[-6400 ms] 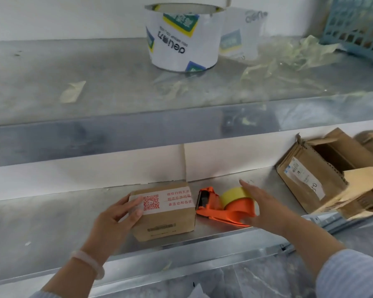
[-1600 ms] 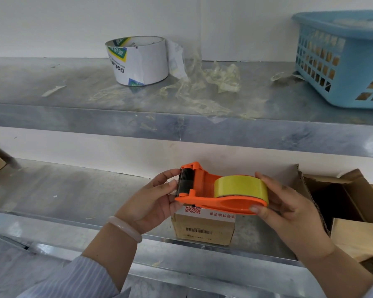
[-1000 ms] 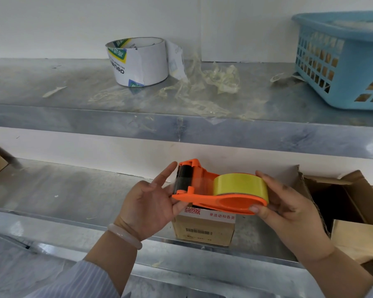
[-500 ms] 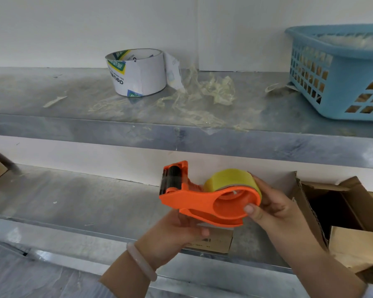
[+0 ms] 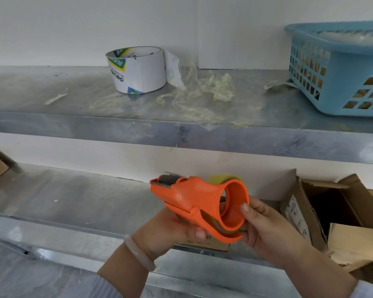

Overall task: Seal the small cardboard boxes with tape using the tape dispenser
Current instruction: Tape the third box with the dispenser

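I had the left hand (image 5: pixel 166 231) curled under the tape dispenser (image 5: pixel 192 201) and the right hand (image 5: pixel 267 231) pinching its round end, thumb on the rim. The dispenser was tilted in the air just above the small box (image 5: pixel 213 246) at the lower shelf's (image 5: pixel 84 201) front edge. The shelf ran on leftward, and an open carton (image 5: pixel 299 211) crowded the right.

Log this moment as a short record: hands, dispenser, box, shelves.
left hand: holds the tape dispenser from below
right hand: grips the dispenser's round end, thumb on its rim
dispenser: orange, held above the lower shelf, tipped on its side, yellow tape roll loaded
small box: at the lower shelf's front edge, mostly hidden behind the hands
upper shelf: white roll, tape scraps, blue basket
right side: open cardboard box
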The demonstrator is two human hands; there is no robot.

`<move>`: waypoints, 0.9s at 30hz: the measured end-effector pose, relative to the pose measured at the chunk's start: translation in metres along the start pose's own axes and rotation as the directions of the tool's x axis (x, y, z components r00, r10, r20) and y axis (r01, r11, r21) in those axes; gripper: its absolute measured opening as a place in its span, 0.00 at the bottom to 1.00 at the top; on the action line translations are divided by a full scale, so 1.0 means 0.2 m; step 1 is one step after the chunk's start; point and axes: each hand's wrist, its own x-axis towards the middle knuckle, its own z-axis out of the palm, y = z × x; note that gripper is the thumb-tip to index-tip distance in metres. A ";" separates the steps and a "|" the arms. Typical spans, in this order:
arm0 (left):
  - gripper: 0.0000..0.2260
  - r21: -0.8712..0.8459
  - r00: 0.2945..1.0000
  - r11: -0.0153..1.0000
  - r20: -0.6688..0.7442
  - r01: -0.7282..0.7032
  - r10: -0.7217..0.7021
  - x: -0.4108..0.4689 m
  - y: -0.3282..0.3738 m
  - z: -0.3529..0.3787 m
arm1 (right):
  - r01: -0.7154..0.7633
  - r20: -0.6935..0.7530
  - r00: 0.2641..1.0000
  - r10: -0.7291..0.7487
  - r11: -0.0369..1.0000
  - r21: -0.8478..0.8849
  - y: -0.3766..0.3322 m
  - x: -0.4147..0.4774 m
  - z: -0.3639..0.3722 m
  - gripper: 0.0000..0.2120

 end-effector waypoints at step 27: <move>0.33 -0.464 0.983 0.885 -0.175 -0.036 -0.052 -0.03 -0.07 0.28 | 0.382 0.404 0.766 -0.500 -0.152 -0.912 0.01 -0.05 0.07 0.31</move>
